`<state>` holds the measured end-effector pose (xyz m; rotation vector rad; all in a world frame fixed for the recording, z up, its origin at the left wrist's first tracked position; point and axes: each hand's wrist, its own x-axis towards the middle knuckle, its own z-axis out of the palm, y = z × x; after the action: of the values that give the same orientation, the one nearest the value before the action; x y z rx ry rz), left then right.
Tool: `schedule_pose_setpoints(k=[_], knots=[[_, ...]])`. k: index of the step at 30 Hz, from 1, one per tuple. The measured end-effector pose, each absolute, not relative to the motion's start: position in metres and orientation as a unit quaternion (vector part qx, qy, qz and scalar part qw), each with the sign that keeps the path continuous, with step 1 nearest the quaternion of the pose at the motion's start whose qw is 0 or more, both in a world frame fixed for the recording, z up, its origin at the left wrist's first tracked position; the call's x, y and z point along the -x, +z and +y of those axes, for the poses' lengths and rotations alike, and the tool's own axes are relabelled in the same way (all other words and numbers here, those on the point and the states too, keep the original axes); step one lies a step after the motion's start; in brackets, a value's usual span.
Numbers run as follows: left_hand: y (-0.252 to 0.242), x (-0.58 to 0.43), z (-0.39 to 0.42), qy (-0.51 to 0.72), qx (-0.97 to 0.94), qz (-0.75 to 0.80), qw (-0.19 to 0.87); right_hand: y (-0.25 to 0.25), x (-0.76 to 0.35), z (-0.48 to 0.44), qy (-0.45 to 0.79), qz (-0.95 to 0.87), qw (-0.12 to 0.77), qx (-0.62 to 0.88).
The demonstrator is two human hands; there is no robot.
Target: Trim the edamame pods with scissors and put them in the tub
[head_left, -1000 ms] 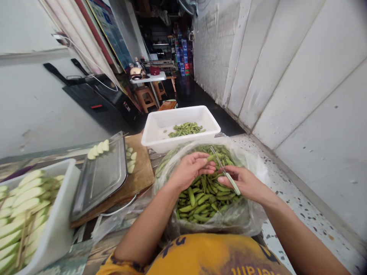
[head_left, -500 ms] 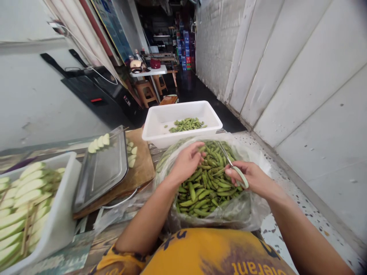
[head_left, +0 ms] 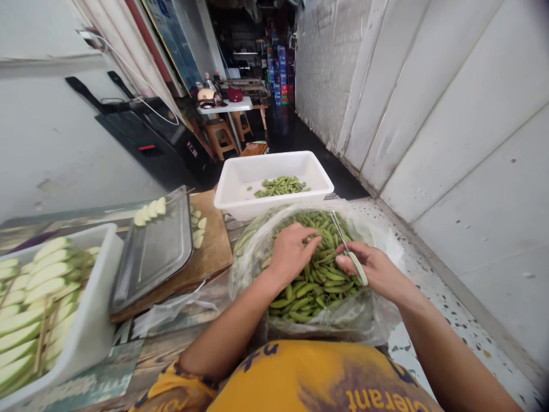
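my right hand (head_left: 380, 270) gripped scissors (head_left: 359, 268); my left hand (head_left: 292, 252), thumb and forefinger parted, was over the pods (head_left: 305, 302), right of frame centre. i judged them light, firm, best pinched mid-length.

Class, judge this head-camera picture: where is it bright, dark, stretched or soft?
In the head view, the right wall is bright, the far passage dark; the left tub looks stretched; the distant boxes are too soft to read, though nearby pods show individually.

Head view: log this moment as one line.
left hand: over green pods | right hand: holds scissors | plastic bag: open, pods inside | white tub: fewer pods
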<state>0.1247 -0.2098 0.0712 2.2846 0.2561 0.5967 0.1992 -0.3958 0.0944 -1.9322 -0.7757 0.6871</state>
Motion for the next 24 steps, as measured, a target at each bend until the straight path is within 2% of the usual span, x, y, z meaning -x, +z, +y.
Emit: schedule_pose_setpoints(k=[2, 5, 7, 11, 15, 19, 24], knots=[[0.076, -0.125, -0.206, 0.234, -0.813, 0.158, 0.51, 0.094, -0.198, -0.398, 0.274, -0.318, 0.45, 0.788], [0.083, -0.126, -0.202, 0.154, -0.64, 0.195, 0.727, 0.094, -0.196, -0.399, 0.284, -0.32, 0.444, 0.787], [0.086, -0.126, -0.203, 0.123, -0.544, 0.192, 0.808, 0.095, -0.194, -0.397, 0.29, -0.32, 0.441, 0.787], [0.086, -0.127, -0.205, 0.13, -0.474, 0.185, 0.851, 0.096, -0.192, -0.393, 0.318, -0.315, 0.457, 0.769], [0.086, -0.127, -0.206, 0.143, -0.453, 0.189, 0.86, 0.098, -0.19, -0.39, 0.355, -0.295, 0.501, 0.732], [0.086, -0.128, -0.21, 0.18, -0.438, 0.188, 0.861, 0.099, -0.19, -0.389, 0.384, -0.274, 0.507, 0.721], [0.085, -0.126, -0.215, 0.143, -0.45, 0.171, 0.864, 0.094, -0.189, -0.385, 0.379, -0.273, 0.52, 0.715]])
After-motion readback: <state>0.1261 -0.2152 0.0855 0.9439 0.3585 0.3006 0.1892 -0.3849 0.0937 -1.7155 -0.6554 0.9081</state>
